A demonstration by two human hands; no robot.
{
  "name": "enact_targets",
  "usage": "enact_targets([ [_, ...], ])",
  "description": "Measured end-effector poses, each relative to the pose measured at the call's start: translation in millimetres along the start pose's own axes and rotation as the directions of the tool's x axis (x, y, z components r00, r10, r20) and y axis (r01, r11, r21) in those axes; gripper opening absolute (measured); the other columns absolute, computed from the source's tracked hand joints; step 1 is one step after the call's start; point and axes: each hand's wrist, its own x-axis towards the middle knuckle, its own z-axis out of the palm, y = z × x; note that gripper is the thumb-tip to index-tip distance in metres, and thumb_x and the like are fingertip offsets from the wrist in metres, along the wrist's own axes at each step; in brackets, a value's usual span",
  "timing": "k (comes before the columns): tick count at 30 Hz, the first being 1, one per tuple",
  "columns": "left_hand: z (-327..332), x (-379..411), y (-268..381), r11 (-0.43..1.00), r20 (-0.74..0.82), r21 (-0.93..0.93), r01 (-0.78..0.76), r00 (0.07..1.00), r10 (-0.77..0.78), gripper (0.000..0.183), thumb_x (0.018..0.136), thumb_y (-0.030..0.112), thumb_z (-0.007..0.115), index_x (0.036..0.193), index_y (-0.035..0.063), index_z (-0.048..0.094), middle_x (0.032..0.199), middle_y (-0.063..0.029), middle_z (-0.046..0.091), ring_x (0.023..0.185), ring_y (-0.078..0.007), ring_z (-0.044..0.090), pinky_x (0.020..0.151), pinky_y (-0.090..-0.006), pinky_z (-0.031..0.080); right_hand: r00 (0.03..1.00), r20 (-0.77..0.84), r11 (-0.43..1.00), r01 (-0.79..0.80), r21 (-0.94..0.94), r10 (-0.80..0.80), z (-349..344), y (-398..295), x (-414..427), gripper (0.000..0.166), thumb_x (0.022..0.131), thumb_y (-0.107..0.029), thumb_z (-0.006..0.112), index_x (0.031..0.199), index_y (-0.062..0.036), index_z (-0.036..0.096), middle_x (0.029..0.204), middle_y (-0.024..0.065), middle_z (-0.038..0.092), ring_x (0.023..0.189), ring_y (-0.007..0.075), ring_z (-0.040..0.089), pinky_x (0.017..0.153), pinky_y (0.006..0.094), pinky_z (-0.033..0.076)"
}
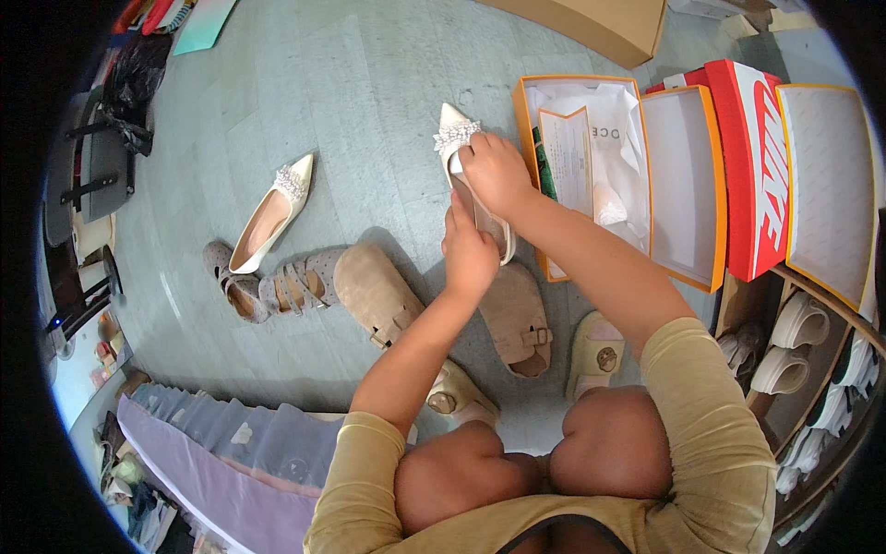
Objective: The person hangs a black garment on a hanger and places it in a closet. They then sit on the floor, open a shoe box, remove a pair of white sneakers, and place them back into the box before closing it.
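A cream pointed-toe shoe with a pearl-like ornament [457, 133] is between my hands, its toe pointing away from me. My left hand [471, 249] grips its side near the middle. My right hand [495, 170] is at the shoe's opening, just behind the ornament, with its fingers curled over something white inside; what exactly they hold is hidden. The matching cream shoe [271, 215] lies to the left, partly over a grey strappy shoe [242, 294]. Closer to me are two beige suede clogs with buckles, one at the left [377, 284], one at the right [516, 318].
An orange-edged shoebox [644, 159] with tissue and a paper card stands at the right, beside a red Nike box [744, 173]. A brown cardboard box [602, 28] is at the top. A shoe rack [817, 270] stands at the lower right, a bed with purple fabric [208, 478] at the lower left.
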Motion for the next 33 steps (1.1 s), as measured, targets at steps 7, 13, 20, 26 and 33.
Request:
enact_targets([
  [7,-5,-2,8,1.000,0.058,0.008,0.028,0.998,-0.028,0.071,0.076,-0.001,0.045,0.140,-0.0066,0.015,0.131,-0.0255,0.036,0.113,-0.0411,0.045,0.095,-0.0464,0.033,0.997,0.020,0.991,-0.082,0.104,0.080,7,0,5,0.009,0.070,-0.008,0.057,0.076,-0.0016,0.059,0.080,0.0118,0.062,0.077,0.0274,0.063,0.065,0.0413,0.052],
  [13,1,-2,-7,0.999,-0.033,0.037,-0.025,0.999,0.026,0.069,0.077,0.000,0.045,0.140,-0.0069,0.016,0.128,-0.0263,0.040,0.111,-0.0408,0.047,0.094,-0.0467,0.034,0.997,-0.011,0.879,-0.060,0.472,0.074,-61,19,-3,0.023,0.081,-0.006,0.055,0.103,-0.0005,0.060,0.096,0.0172,0.063,0.083,0.0292,0.062,0.069,0.0342,0.052],
  [20,0,1,-7,0.997,-0.006,0.046,-0.063,0.998,0.063,0.065,0.081,0.006,0.048,0.138,-0.0076,0.019,0.128,-0.0287,0.040,0.111,-0.0428,0.047,0.095,-0.0442,0.037,0.874,0.164,0.827,-0.486,0.284,0.457,-120,123,-96,0.034,0.075,-0.001,0.059,0.109,-0.0001,0.058,0.103,0.0217,0.060,0.095,0.0338,0.059,0.084,0.0400,0.047],
  [26,-19,5,-13,0.985,-0.130,-0.032,-0.167,0.978,0.161,0.062,0.086,0.014,0.051,0.136,-0.0082,0.023,0.129,-0.0300,0.039,0.118,-0.0430,0.041,0.100,-0.0429,0.034,0.877,0.358,0.945,-0.323,-0.056,0.321,-97,97,-144,0.063,0.068,-0.003,0.069,0.126,-0.0070,0.047,0.124,0.0188,0.047,0.114,0.0366,0.046,0.092,0.0421,0.043],
  [33,-166,75,-108,0.877,-0.474,0.472,-0.089,0.813,0.338,0.059,0.080,0.005,0.055,0.133,-0.0042,0.030,0.129,-0.0272,0.040,0.120,-0.0411,0.040,0.103,-0.0433,0.031,0.793,0.498,0.935,-0.325,-0.140,0.350,-93,96,-136,0.067,0.065,-0.010,0.073,0.127,-0.0122,0.046,0.101,0.0131,0.054,0.097,0.0321,0.054,0.081,0.0423,0.047],
])
